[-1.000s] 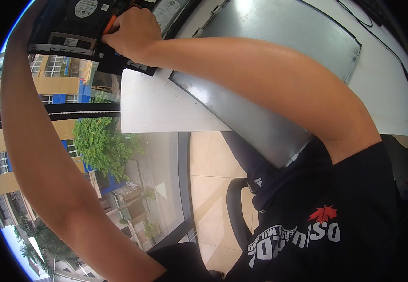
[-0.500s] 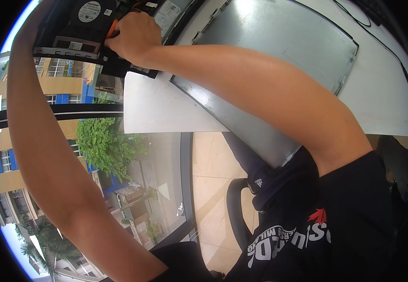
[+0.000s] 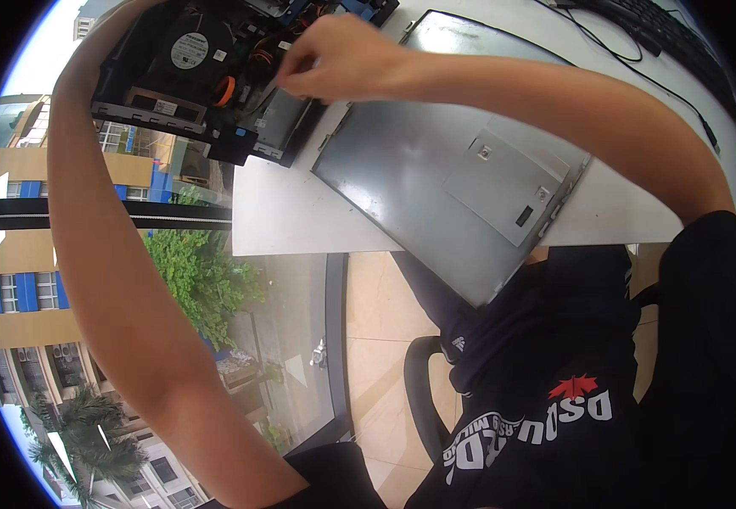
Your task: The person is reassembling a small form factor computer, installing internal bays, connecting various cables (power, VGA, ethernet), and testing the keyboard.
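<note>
1. Lap and chair sit nearest the camera: my dark printed shirt (image 3: 546,424) and the black chair arm (image 3: 419,399) fill the lower frame, so both forearms have to reach upward across the view to the work.
2. Grey metal cover panel (image 3: 461,187) lies flat on the white desk (image 3: 287,216), with one corner overhanging the desk edge toward my lap. I judge that it is set aside there to keep the chassis open and the panel within reach.
3. Right hand (image 3: 338,59) is beyond the panel, fingers pinched together over the chassis interior. Whatever it grips is small; I cannot tell if it is a cable or a tab.
4. Open computer chassis (image 3: 215,72) sits at the far left corner of the desk, partly overhanging it, exposing a black fan (image 3: 185,51) and an orange clip (image 3: 225,89).
5. Left arm (image 3: 105,254) rises along the left side and bends round the far side of the chassis, probably steadying it. The left hand is hidden; I cannot tell its state.
6. Keyboard (image 3: 656,30) and cables lie at the far right of the desk.
</note>
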Motion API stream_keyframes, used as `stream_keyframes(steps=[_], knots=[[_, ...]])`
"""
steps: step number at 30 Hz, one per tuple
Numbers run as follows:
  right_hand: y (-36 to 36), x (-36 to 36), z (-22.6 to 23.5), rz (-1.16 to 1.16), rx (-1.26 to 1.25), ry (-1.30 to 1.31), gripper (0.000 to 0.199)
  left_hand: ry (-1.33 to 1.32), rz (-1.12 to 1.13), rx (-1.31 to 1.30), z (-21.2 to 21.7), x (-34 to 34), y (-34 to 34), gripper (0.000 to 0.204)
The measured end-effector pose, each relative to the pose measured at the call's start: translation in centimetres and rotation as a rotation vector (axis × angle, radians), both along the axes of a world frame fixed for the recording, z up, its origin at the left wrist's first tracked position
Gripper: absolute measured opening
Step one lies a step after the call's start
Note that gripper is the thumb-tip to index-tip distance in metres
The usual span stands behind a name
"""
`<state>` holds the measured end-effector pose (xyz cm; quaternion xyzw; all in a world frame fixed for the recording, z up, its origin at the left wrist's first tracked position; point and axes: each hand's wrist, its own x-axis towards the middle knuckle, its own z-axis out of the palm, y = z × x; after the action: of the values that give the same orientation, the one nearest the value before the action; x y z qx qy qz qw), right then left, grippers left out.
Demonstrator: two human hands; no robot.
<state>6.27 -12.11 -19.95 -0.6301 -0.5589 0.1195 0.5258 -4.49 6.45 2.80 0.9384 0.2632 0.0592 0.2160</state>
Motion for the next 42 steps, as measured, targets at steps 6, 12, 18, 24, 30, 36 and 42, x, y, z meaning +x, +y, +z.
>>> stream_keyframes(steps=[6,12,18,24,30,36,42], knots=[[-13.3,6.7,0.8,0.039,-0.017,-0.236,0.024,-0.008,0.051,0.101,-0.2,1.2,-1.8,0.058],[-19.0,4.6,-1.0,0.201,-0.027,-0.578,0.085,-0.085,0.073,0.158,0.4,0.7,-1.6,0.08],[-19.4,2.7,-4.4,0.422,-0.019,-0.752,0.098,-0.148,0.133,0.26,-0.7,1.4,-0.3,0.086],[-20.1,2.6,-4.4,0.44,-0.007,-0.735,0.1,-0.153,0.086,0.313,-0.6,1.3,-1.8,0.089],[-20.0,2.8,-3.6,0.498,-0.081,-0.693,0.092,-0.121,0.126,0.265,-0.9,1.4,-1.5,0.092],[-19.7,2.7,-3.5,0.521,-0.089,-0.717,0.092,-0.141,0.087,0.39,-1.1,1.5,0.1,0.09],[-18.5,2.7,-1.8,0.549,-0.044,-0.765,0.086,-0.174,0.056,0.46,-1.5,1.4,0.4,0.09]])
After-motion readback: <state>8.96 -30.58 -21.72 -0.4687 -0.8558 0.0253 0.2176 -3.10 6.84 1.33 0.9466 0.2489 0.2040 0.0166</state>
